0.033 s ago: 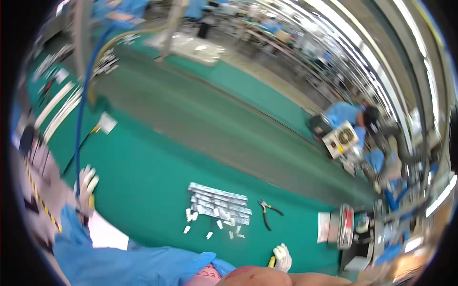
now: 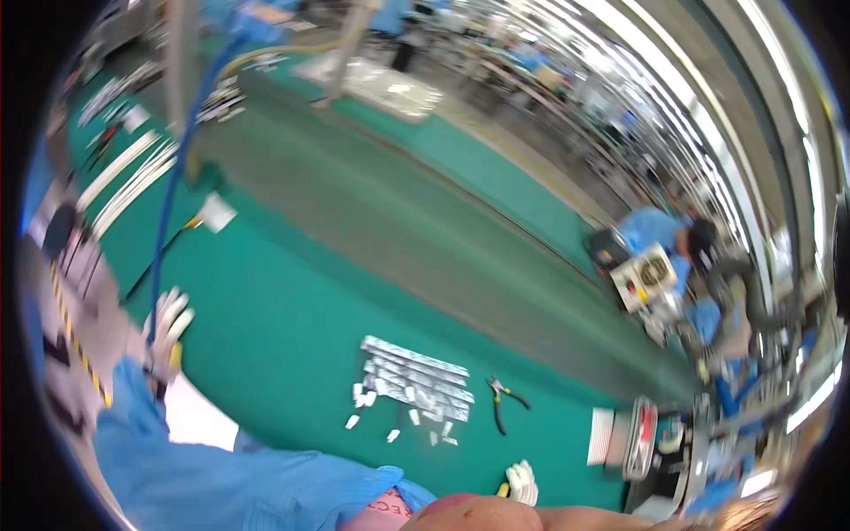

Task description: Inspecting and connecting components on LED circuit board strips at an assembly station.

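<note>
My left hand [image 2: 168,326], in a white glove with a yellow cuff, rests at the left edge of the green table mat [image 2: 274,327]. Its fingers are spread and hold nothing; a blue hose or cable [image 2: 168,212] passes in front of it. At the near edge, my right hand [image 2: 522,483], gloved the same way, lies on the mat with fingers stretched out, though it looks small. Between the hands is a stack of silvery printed strips [image 2: 416,372] with several small white pieces [image 2: 393,435] around their near side. Pliers with black handles [image 2: 501,403] lie open to their right.
A white-tipped tool with a dark handle [image 2: 215,212] and white strips [image 2: 133,190] lie at the left. On the right are a pinkish striped sheet [image 2: 599,435] and a clear box with red contents [image 2: 641,438]. A conveyor belt [image 2: 425,221] runs behind; a person [image 2: 660,234] works beyond it.
The whole view has shifted slightly, so the table and its contents appear a little to the right. Both hands stay in about the same places on the mat.
</note>
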`<state>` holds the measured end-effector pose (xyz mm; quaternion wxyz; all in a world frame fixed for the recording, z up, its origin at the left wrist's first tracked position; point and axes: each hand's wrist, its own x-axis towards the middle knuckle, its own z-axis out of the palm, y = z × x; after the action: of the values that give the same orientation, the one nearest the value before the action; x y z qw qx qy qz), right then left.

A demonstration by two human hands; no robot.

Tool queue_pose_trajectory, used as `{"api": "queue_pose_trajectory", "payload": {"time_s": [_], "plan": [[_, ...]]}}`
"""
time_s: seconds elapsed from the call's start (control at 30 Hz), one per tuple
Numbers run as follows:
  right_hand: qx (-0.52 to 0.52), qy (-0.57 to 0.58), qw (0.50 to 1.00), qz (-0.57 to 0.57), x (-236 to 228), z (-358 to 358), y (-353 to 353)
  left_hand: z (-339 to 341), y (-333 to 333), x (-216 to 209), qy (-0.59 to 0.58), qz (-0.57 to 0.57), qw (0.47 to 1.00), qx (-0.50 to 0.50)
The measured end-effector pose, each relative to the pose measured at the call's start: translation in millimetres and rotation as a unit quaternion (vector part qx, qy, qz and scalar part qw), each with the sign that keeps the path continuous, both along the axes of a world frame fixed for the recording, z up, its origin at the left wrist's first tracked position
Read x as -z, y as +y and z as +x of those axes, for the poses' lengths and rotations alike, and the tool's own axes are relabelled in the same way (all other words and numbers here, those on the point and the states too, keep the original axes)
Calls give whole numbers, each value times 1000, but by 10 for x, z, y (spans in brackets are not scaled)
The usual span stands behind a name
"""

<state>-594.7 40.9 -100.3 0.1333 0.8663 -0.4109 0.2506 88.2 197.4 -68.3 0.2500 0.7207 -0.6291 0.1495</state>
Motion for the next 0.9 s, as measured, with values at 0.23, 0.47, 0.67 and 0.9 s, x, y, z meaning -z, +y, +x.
{"api": "queue_pose_trajectory", "payload": {"time_s": [0.23, 0.47, 0.67, 0.9], "plan": [[-121, 73, 977, 161, 1011, -1159, -283, 68, 106, -98, -5, 35, 997, 63], [-233, 65, 963, 122, 1108, -1281, -589, 93, 66, 21, -10, 8, 998, 53], [-276, 43, 956, 86, 1077, -1269, -568, 71, 23, 17, -18, 8, 998, 53], [-153, 56, 986, 32, 981, -1123, -498, 136, -216, 106, -52, 30, 995, 75]]}}
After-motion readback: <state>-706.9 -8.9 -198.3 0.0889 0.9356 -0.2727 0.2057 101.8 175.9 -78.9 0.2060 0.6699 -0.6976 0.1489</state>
